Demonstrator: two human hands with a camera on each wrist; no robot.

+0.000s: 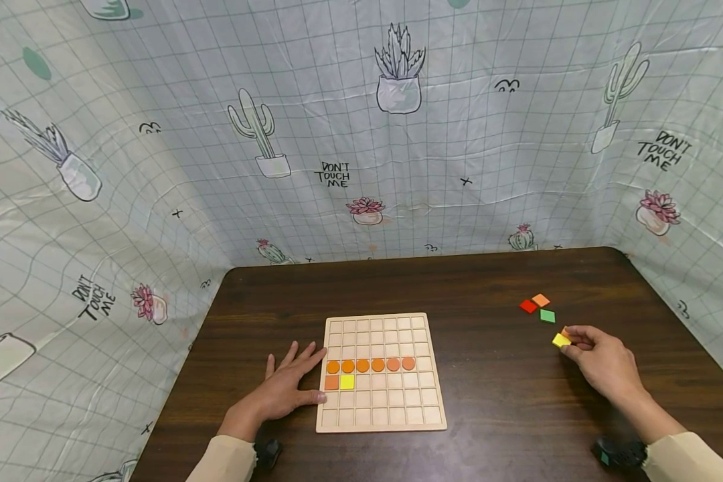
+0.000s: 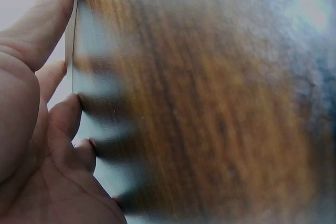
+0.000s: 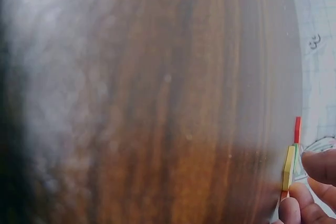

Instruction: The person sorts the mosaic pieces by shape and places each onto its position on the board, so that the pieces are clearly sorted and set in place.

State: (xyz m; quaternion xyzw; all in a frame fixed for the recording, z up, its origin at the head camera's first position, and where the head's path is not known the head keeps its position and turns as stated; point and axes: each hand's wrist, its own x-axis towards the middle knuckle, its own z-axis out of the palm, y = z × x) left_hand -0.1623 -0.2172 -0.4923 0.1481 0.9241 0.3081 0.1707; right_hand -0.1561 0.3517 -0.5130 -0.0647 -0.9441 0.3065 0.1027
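On the left, my left hand (image 1: 283,388) lies with fingers spread and the thumb on the edge of a pale wooden grid board (image 1: 382,407). Its fingertips meet the dark table in the left wrist view. The board carries a row of orange discs (image 1: 363,366); below them sit an orange square (image 1: 332,382) and a yellow square (image 1: 347,382). Far right, my right hand (image 1: 605,361) pinches with thumb and forefinger at a yellow square tile (image 1: 560,340). An orange tile (image 1: 566,331) shows beside it, partly hidden by the forefinger. The yellow tile (image 3: 288,169) appears edge-on in the right wrist view.
Just beyond the right hand lie a red tile (image 1: 527,306), an orange tile (image 1: 540,300) and a green tile (image 1: 547,316). The dark wooden table (image 1: 488,402) ends at a printed curtain (image 1: 458,147) behind and at both sides.
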